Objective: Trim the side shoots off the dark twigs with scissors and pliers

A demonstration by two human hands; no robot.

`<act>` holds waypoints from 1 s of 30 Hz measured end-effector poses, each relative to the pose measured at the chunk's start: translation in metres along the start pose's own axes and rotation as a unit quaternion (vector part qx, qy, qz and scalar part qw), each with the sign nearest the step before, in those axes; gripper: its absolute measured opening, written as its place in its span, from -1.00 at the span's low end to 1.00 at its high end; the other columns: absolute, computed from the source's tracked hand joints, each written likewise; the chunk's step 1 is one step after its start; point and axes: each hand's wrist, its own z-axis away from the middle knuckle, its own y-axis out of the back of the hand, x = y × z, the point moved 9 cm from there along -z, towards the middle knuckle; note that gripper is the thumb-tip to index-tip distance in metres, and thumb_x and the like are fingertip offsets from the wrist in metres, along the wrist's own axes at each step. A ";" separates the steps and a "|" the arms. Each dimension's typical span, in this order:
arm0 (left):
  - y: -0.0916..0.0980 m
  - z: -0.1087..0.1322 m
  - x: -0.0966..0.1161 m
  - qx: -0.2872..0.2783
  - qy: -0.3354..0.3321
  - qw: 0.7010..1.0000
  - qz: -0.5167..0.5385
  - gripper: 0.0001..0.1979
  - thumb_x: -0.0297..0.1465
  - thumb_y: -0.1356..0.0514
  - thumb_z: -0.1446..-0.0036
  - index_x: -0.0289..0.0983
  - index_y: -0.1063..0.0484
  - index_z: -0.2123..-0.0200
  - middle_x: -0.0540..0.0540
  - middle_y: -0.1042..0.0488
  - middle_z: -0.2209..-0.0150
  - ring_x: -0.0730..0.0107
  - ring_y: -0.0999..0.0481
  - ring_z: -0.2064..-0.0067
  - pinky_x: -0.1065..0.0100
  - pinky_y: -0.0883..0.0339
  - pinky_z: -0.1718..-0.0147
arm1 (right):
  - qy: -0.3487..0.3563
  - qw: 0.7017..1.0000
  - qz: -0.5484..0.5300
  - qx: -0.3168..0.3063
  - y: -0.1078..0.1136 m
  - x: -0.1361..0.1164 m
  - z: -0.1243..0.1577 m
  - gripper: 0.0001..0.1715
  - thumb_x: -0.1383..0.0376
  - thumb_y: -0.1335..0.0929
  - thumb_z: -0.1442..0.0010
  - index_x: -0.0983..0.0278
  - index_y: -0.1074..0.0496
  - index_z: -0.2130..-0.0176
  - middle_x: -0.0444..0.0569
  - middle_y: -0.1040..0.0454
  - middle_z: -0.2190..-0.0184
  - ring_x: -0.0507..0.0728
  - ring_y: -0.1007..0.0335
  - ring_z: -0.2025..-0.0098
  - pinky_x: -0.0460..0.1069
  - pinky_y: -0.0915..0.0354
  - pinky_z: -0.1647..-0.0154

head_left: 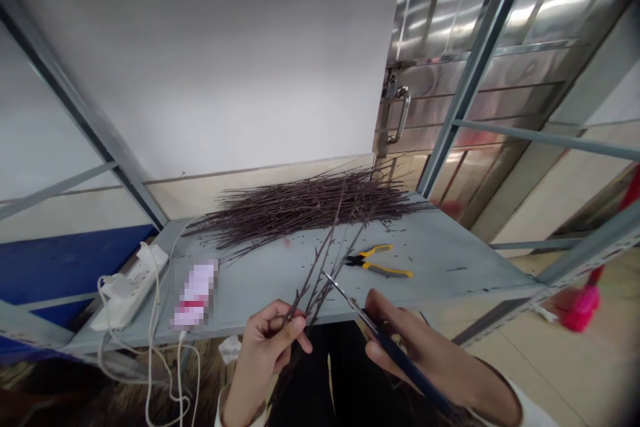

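My left hand [273, 340] is closed round the lower ends of several thin dark-brown twigs [320, 267], which fan up and away over the shelf. My right hand [400, 340] grips a slim tool with a narrow silvery metal end and a long dark-blue handle [413, 370]. Its tip lies at or just in front of the held twigs; contact cannot be made out. Beyond both hands, a large pile of similar twigs [300, 203] lies across the back of the shelf. Yellow-and-grey pliers [383, 267] rest with handles spread, right of the held twigs.
The grey metal shelf [440, 260] has upright posts [480, 60] at its sides. A white power strip [133, 287], cables and a blurred-out phone-like object [195, 297] lie at the left. Twig scraps dot the surface. Behind stand a white wall [240, 67] and a metal door [425, 33].
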 end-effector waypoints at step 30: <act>-0.016 0.011 0.008 0.000 -0.077 0.990 -0.119 -0.64 -0.16 -0.25 -0.05 -0.24 -0.59 0.16 -0.13 -0.65 0.36 0.22 -0.55 0.25 0.32 -0.38 0.14 | -0.105 0.993 0.034 0.052 0.002 0.026 -0.008 -0.66 0.09 -0.27 -0.15 0.18 -0.04 0.46 -0.26 -0.18 0.63 0.01 -0.10 0.59 -0.09 -0.01 0.54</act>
